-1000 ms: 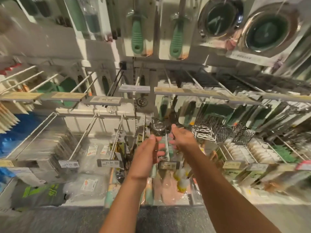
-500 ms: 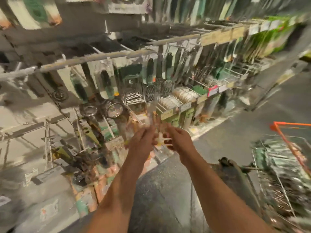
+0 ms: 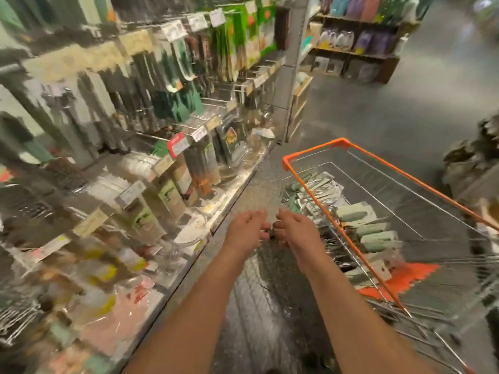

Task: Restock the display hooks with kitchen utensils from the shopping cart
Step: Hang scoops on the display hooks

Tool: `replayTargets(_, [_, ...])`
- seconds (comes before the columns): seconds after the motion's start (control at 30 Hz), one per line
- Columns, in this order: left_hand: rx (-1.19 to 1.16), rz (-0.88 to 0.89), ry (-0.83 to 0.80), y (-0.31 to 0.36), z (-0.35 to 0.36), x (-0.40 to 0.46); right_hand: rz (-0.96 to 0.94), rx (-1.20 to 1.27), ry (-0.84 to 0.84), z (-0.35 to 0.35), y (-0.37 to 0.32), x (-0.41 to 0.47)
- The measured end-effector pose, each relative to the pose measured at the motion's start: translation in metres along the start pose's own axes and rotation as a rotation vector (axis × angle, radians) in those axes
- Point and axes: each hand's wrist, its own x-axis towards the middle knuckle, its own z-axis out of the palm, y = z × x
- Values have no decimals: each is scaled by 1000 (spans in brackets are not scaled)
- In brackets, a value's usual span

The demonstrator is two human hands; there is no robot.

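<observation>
Blurred aisle view, two bare hands side by side over the floor, left hand (image 3: 247, 228) and right hand (image 3: 293, 229) loosely curled, holding nothing, shopping cart (image 3: 334, 205) at right, heaped green-handled packaged utensils (image 3: 374, 233) inside, handles pointing right, uncountable, display hooks (image 3: 216, 103) at left.

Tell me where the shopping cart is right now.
In the head view, the shopping cart stands on the person's right, across the aisle floor from the display hooks, just beyond the right hand.
</observation>
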Motion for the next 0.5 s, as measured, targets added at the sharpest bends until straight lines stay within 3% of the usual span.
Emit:
replayTargets(0.23, [84,-58,-137,-3,111,75,128,64,192,-104,10,53])
replayTargets(0.5, [245,-87,-293,3,186,198,254,69,399,-159,26,143])
